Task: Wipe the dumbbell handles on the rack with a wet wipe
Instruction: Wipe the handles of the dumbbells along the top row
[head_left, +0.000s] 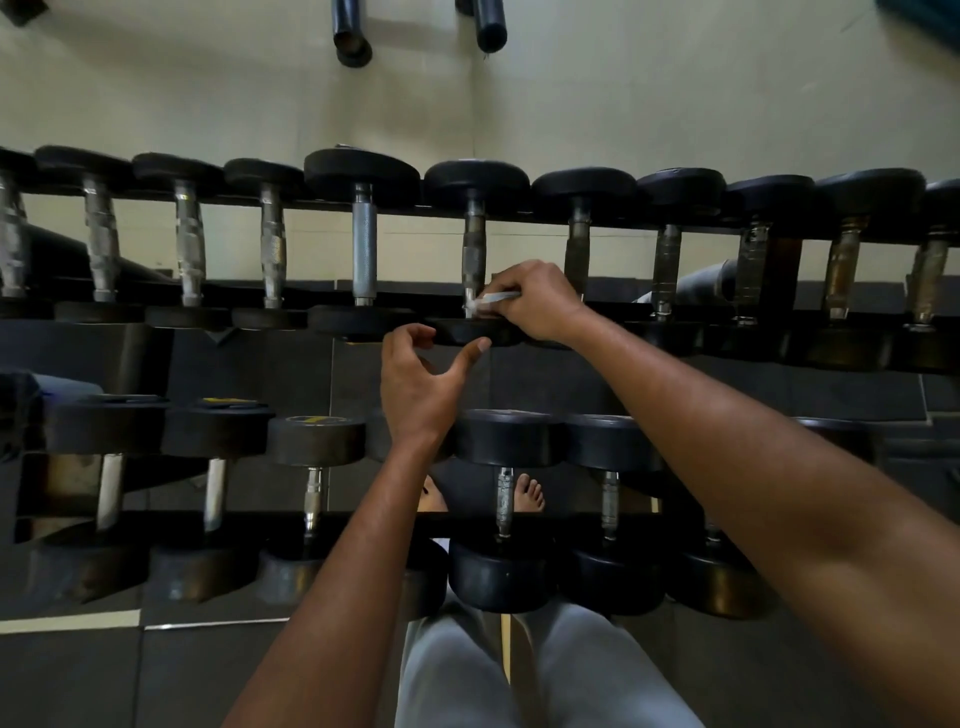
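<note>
On the top rack (597, 221), our right hand (540, 301) pinches the wipe (488, 303) round a handle (474, 254) to rub its near end. Just below that handle, our left hand (415, 384) waits loose, holding nothing.

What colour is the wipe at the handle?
White, in the right hand: the wipe shows best in the head view.

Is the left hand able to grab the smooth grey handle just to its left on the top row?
Probably yes. The left hand is open and holds nothing, and nothing blocks the grey handle. The right hand keeps the wipe.
</note>
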